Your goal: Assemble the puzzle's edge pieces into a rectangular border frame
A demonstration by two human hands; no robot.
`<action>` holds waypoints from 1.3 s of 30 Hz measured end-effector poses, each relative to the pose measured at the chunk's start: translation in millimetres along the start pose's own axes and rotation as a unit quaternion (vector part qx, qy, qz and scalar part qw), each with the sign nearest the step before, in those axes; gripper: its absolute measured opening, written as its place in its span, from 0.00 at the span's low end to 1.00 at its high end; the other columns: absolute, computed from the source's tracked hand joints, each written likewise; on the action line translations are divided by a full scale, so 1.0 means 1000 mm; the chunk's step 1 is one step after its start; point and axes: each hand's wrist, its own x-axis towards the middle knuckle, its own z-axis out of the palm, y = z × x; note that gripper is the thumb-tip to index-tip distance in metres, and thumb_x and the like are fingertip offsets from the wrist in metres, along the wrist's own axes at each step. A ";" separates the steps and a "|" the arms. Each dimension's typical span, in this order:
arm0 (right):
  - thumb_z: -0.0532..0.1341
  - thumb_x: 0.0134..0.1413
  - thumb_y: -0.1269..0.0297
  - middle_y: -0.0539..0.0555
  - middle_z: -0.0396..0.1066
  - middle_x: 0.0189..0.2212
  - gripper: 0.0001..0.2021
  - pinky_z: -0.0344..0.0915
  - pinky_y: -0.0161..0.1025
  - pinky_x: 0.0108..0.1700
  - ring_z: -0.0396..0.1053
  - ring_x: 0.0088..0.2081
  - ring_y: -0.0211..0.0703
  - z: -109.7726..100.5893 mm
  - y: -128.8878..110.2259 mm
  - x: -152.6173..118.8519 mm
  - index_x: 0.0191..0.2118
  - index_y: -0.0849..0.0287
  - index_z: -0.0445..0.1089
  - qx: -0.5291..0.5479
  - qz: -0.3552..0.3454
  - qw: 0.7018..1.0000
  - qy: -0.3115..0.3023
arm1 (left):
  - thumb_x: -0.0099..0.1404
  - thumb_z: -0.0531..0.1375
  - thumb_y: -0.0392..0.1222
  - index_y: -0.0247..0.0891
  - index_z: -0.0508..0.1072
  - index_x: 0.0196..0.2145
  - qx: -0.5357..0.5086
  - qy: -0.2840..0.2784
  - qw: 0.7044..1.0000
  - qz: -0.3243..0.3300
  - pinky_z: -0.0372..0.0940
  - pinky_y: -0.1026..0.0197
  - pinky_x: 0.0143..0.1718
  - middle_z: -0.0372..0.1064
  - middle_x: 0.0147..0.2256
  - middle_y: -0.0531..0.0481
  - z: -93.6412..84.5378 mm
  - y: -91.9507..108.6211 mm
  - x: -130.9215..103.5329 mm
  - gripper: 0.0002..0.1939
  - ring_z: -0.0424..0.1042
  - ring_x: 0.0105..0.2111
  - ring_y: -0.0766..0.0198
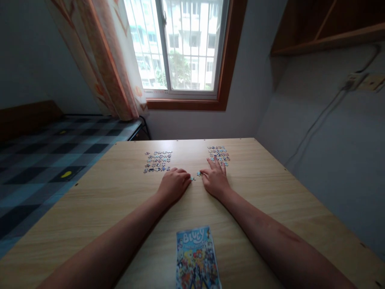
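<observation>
My left hand (175,184) rests on the table with its fingers bent together, their tips on a small jigsaw puzzle piece (193,179). Just across from it, my right hand (215,179) lies low with its fingers spread, the thumb tip at another light blue puzzle piece (199,174). The fingers of that hand reach to the near edge of a block of loose pieces (219,151) laid in rows. A second block of pieces (158,160) in rows lies beyond my left hand.
A colourful picture sheet (197,257) headed "Bluey" lies on the wooden table (129,224) between my forearms. A bed with a checked cover (36,160) stands to the left. Behind are a barred window (192,48) and a curtain (105,60); a cable (315,120) hangs on the right wall.
</observation>
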 end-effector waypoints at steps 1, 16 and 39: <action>0.58 0.60 0.66 0.55 0.54 0.68 0.14 0.32 0.67 0.68 0.39 0.71 0.59 0.000 0.000 0.000 0.45 0.51 0.79 -0.001 0.000 1.000 0.000 | 0.66 0.58 0.46 0.44 0.82 0.38 -0.004 -0.002 1.000 0.003 0.65 0.51 0.46 0.78 0.41 0.46 0.000 0.001 0.001 0.12 0.71 0.41 0.54; 0.63 0.59 0.59 0.55 0.54 0.68 0.08 0.31 0.66 0.68 0.35 0.72 0.57 -0.001 0.003 0.002 0.40 0.53 0.79 0.006 -0.003 1.000 0.003 | 0.65 0.58 0.41 0.40 0.79 0.35 -0.061 -0.001 0.998 -0.003 0.63 0.52 0.49 0.76 0.40 0.46 0.009 0.004 0.011 0.09 0.70 0.42 0.55; 0.65 0.58 0.61 0.59 0.58 0.66 0.06 0.37 0.66 0.67 0.39 0.71 0.59 0.008 0.009 0.007 0.38 0.55 0.77 0.048 -0.013 0.999 0.010 | 0.62 0.61 0.37 0.39 0.78 0.31 -0.093 0.033 0.995 0.018 0.64 0.53 0.47 0.74 0.36 0.47 0.013 0.012 0.012 0.05 0.70 0.39 0.57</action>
